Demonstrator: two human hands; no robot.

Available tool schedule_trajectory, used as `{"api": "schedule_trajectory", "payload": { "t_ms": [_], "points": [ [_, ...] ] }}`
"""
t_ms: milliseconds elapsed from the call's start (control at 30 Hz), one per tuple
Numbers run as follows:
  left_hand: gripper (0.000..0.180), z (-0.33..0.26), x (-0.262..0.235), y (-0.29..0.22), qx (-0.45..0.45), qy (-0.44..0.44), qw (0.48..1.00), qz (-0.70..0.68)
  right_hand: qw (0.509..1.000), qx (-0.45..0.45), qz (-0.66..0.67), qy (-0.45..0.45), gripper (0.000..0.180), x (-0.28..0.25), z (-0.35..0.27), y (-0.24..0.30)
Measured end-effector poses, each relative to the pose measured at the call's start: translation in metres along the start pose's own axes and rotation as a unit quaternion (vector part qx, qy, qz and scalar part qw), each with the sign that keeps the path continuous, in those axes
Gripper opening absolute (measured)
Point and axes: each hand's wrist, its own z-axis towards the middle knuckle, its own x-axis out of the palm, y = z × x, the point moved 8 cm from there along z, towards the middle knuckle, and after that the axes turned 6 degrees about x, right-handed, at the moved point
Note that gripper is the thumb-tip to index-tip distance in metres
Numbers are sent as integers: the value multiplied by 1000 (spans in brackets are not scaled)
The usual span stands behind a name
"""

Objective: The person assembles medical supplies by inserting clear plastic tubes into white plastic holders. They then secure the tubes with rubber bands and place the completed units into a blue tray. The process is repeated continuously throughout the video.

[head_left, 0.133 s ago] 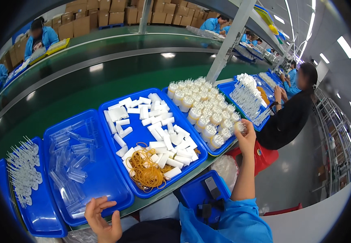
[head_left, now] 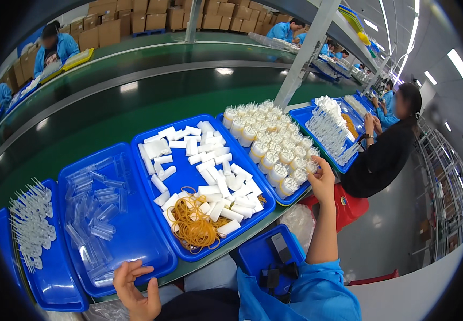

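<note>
Left hand (head_left: 135, 297) loosely open, empty; right hand (head_left: 323, 183) half-curled beside white bundles (head_left: 269, 160), grip unclear
A careless brush could topple one, because they stand so crowded

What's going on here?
A person's right hand is at the near right corner of a tray of white-and-yellow bundles, fingers curled at one; whether it grips it is unclear. The left hand, open, holds nothing visible by the tray of clear tubes. Between these trays, another holds white pieces and rubber bands.
</note>
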Motion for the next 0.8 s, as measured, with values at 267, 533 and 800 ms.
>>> {"api": "schedule_trajectory", "payload": {
  "t_ms": [267,533,800],
  "points": [
    [66,-1,2,-1,-9,15,1000,17,997,-35,1,62,52,-1,4,14],
    [67,3,7,-5,39,55,997,47,996,-4,-3,-87,45,4,9,-2],
    [67,-2,7,-4,86,82,989,84,969,-13,-192,-154,54,-4,-3,9]
  ]
}}
